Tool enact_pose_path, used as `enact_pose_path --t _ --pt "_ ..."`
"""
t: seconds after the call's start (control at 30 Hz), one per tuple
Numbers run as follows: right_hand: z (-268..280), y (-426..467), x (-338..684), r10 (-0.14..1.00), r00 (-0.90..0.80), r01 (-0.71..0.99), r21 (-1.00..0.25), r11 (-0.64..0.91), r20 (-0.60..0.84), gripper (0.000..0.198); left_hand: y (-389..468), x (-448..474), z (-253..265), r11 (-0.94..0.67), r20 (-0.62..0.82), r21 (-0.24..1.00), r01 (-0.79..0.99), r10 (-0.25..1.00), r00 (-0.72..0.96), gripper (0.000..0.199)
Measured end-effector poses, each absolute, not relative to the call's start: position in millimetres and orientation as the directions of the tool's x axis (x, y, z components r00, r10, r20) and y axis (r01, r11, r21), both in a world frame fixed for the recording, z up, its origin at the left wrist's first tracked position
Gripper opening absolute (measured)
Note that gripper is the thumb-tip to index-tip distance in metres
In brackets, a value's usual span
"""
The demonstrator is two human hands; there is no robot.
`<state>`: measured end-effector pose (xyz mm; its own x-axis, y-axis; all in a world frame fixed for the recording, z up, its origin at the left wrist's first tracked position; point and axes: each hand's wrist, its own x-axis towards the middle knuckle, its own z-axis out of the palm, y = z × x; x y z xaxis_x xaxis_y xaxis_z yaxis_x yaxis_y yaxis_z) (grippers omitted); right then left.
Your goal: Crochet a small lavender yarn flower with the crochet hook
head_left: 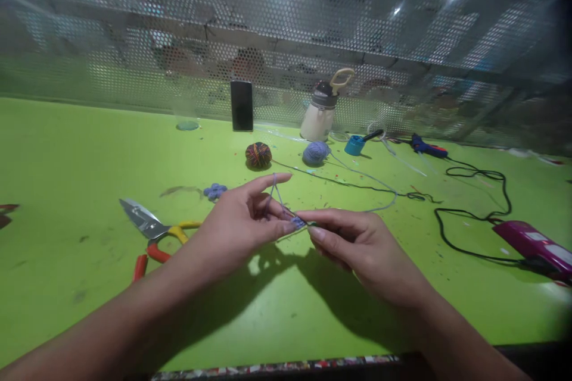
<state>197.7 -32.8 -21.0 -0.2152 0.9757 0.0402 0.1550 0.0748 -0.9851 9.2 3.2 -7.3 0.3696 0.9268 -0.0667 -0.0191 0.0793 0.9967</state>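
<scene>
My left hand [250, 214] pinches a small piece of lavender crochet work [298, 223] between thumb and fingers. A strand of lavender yarn [277, 189] loops over its raised index finger. In my right hand [353, 241] is a thin crochet hook [290, 212], its tip at the work; most of its handle is hidden by the fingers. Both hands meet above the green table. Beyond them sits a lavender yarn ball [316, 153], its strand curving round on the right. A finished-looking lavender crochet flower [215, 191] lies just behind my left hand.
Scissors [154, 229] with red and yellow handles lie left of my left forearm. Farther back are a dark multicoloured yarn ball [258, 155], a phone [242, 106], a bottle [319, 112] and a blue pot [354, 144]. Rightward, a glue gun [428, 147] and a magenta power strip [534, 244] trail black cord.
</scene>
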Motion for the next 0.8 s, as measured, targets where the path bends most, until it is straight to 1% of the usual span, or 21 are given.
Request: enact_pose_path --t 0.1,0.17,0.2,0.27,0.37,0.43,0.47,0.5,0.53,0.6,0.63,0.7,0.8 --pt "-20.6 -33.0 196.4 0.973 -0.229 0.155 -0.986 0.057 0.020 0.025 2.7 10.8 -7.3 0.041 -0.049 0.999 0.027 0.922 0.385 0.073" --pt "-21.2 -32.3 196.0 0.972 -0.236 0.153 -0.988 0.033 -0.004 0.025 1.8 11.2 -8.5 -0.017 -0.031 0.993 0.118 0.917 0.398 0.069" --pt "-21.9 -31.8 195.8 0.971 -0.237 0.148 -0.989 0.011 -0.025 0.025 1.0 11.4 -9.9 -0.077 -0.002 0.980 0.183 0.918 0.397 0.066" --pt "-24.1 -30.8 194.6 0.972 -0.219 0.111 -0.992 -0.056 -0.079 0.025 -1.6 12.2 -14.6 -0.244 0.114 0.917 0.317 0.919 0.378 0.063" --pt "-28.2 -30.6 189.6 0.969 -0.193 -0.032 -0.985 -0.167 -0.158 0.031 -7.7 14.9 -23.9 -0.503 0.371 0.749 0.432 0.858 0.355 0.060" --pt "-30.5 -32.1 184.4 0.968 -0.184 -0.162 -0.966 -0.200 -0.170 0.031 -12.1 17.2 -27.7 -0.598 0.501 0.659 0.456 0.801 0.327 0.057" --pt "-31.2 -33.1 181.7 0.970 -0.183 -0.230 -0.952 -0.201 -0.161 0.030 -13.8 18.2 -28.1 -0.604 0.524 0.665 0.440 0.797 0.301 0.056" --pt "-31.8 -34.3 179.2 0.974 -0.178 -0.293 -0.937 -0.191 -0.143 0.028 -14.8 19.0 -27.3 -0.578 0.511 0.713 0.396 0.816 0.271 0.057" --pt "-32.2 -35.5 177.1 0.978 -0.170 -0.346 -0.923 -0.171 -0.117 0.025 -15.1 19.3 -25.5 -0.518 0.461 0.793 0.319 0.854 0.242 0.059" --pt "-32.8 -37.4 174.9 0.987 -0.152 -0.404 -0.908 -0.115 -0.057 0.019 -13.4 18.5 -20.1 -0.295 0.267 0.951 0.095 0.934 0.236 0.071" --pt "-33.3 -38.0 174.9 0.989 -0.146 -0.408 -0.909 -0.090 -0.033 0.017 -11.5 17.3 -17.1 -0.172 0.170 0.985 -0.015 0.950 0.260 0.079" --pt "-34.6 -38.5 177.0 0.991 -0.131 -0.373 -0.927 -0.043 0.007 0.015 -7.1 13.9 -12.0 0.009 0.048 0.986 -0.165 0.941 0.335 0.089" --pt "-36.3 -38.4 184.3 0.991 -0.118 -0.242 -0.970 0.031 0.061 0.017 -2.0 7.7 -6.9 0.142 -0.025 0.959 -0.245 0.905 0.424 0.091"
